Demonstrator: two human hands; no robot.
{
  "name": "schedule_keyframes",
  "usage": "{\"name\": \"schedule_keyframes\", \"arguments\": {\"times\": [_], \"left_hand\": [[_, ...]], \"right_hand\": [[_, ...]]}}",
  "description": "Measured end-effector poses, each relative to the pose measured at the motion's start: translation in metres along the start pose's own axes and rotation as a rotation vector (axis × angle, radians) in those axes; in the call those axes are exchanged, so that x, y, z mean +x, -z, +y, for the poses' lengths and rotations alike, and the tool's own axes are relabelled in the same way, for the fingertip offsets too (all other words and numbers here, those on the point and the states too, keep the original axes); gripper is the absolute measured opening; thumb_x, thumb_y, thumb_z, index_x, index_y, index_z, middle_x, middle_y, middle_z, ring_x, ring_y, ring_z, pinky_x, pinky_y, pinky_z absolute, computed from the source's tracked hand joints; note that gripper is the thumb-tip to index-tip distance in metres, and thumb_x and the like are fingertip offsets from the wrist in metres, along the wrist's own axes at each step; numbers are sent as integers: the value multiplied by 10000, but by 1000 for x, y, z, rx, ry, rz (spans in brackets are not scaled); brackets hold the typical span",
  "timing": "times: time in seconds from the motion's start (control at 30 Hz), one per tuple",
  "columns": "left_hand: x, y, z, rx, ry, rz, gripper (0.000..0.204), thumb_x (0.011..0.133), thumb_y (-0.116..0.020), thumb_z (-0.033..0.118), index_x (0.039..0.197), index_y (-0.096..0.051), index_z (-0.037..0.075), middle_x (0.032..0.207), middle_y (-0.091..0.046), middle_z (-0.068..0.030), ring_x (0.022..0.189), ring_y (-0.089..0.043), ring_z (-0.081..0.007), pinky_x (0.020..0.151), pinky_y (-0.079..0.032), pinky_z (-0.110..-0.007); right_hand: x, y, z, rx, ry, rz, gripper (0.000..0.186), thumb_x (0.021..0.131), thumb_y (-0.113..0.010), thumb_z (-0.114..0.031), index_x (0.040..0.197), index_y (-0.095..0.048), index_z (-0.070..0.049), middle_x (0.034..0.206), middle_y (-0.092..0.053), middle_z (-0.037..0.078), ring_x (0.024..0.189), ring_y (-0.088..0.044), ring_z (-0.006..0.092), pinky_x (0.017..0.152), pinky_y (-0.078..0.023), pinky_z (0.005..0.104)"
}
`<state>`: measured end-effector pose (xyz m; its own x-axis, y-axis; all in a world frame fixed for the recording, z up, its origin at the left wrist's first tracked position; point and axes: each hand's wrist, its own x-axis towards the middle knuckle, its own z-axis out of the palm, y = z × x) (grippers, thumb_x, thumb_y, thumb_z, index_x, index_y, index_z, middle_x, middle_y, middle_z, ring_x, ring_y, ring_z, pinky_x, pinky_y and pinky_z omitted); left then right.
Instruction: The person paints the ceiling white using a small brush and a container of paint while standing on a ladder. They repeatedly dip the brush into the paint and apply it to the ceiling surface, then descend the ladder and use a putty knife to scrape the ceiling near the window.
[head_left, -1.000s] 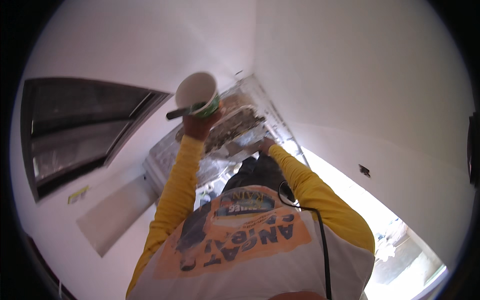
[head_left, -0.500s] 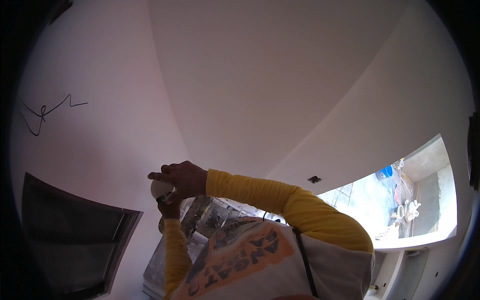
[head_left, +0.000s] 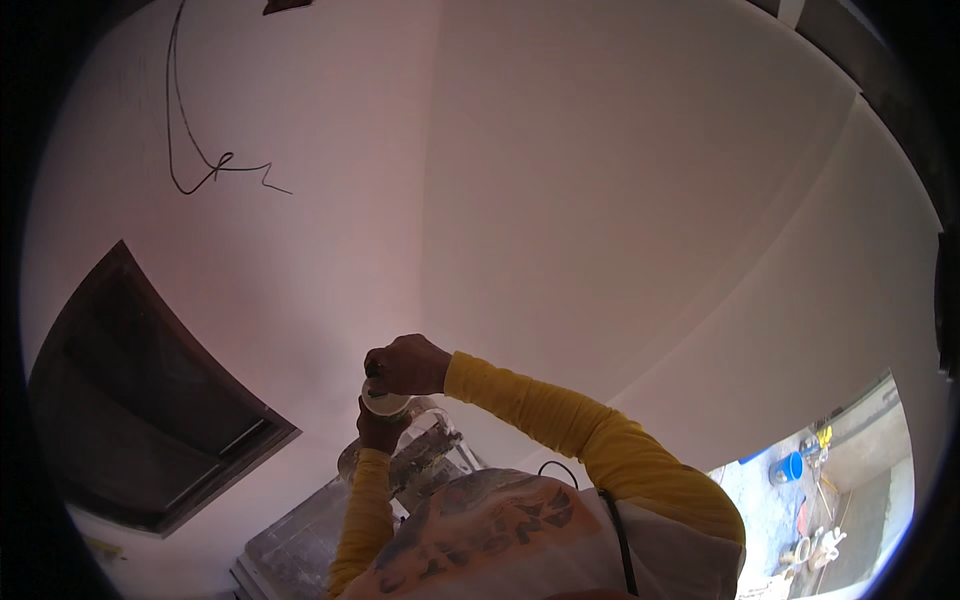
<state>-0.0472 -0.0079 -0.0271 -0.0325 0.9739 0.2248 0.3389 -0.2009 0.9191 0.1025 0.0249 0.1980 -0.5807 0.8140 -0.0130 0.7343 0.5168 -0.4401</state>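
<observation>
I have both bare hands raised near the middle of my view, just above the front of the shirt, with the pale cup between them. My left hand comes up from below and wraps its fingers round the cup's lower part, so the whitish rim shows above the grip. My right hand reaches across from the right, just over that rim, its fingers curled in and pinching a small dark tool on the near-left side of the fist; the light there is dim, and I can't make out the tool's shape with any certainty. Yellow sleeves cover both forearms, and a black cord runs down the white shirt with its faded orange print. Beneath the left forearm I see a grimy, stained platform. A dark-framed window sits to the left, and above it a loose dark wire hangs in a loop against the pinkish-white wall. At lower right, through a bright opening, a blue bucket stands on the pale floor, well apart from the hands.
</observation>
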Motion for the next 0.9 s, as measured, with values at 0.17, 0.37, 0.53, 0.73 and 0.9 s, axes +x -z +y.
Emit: {"name": "schedule_keyframes", "arguments": {"times": [0.17,0.37,0.53,0.73,0.9], "left_hand": [[-2,10,18,116,57,-53,903,623,-929,349,1317,-412,92,1209,-652,-150,1100,-662,-328,934,-564,-425],[-3,14,15,87,32,-69,919,624,-929,350,1336,-410,88,1226,-651,-144,1118,-658,-327,955,-563,-436],[-3,15,22,120,129,-83,945,629,-922,387,1359,-402,88,1241,-646,-157,1146,-646,-330,982,-549,-435],[-5,17,19,53,137,-93,944,640,-921,367,1363,-389,74,1252,-640,-161,1160,-640,-325,983,-542,-416],[-3,15,11,12,112,-92,882,649,-908,288,1343,-405,82,1226,-648,-157,1131,-650,-322,969,-549,-412]], "right_hand": [[-6,11,1,306,43,155,348,882,-672,-324,1072,-686,-34,956,-742,154,875,-725,291,815,-577,382],[-2,10,12,408,-39,84,282,878,-700,-263,1001,-678,-10,866,-718,91,814,-687,194,782,-559,328],[4,14,7,596,-170,-97,254,920,-679,-247,973,-680,1,754,-676,63,656,-650,141,601,-553,294],[-1,44,23,673,-93,-165,171,917,-708,-165,985,-690,-9,738,-644,28,600,-611,85,531,-534,239],[-14,46,44,577,1,-248,168,866,-750,-137,975,-722,-12,753,-621,-23,687,-538,50,623,-464,213]]}}
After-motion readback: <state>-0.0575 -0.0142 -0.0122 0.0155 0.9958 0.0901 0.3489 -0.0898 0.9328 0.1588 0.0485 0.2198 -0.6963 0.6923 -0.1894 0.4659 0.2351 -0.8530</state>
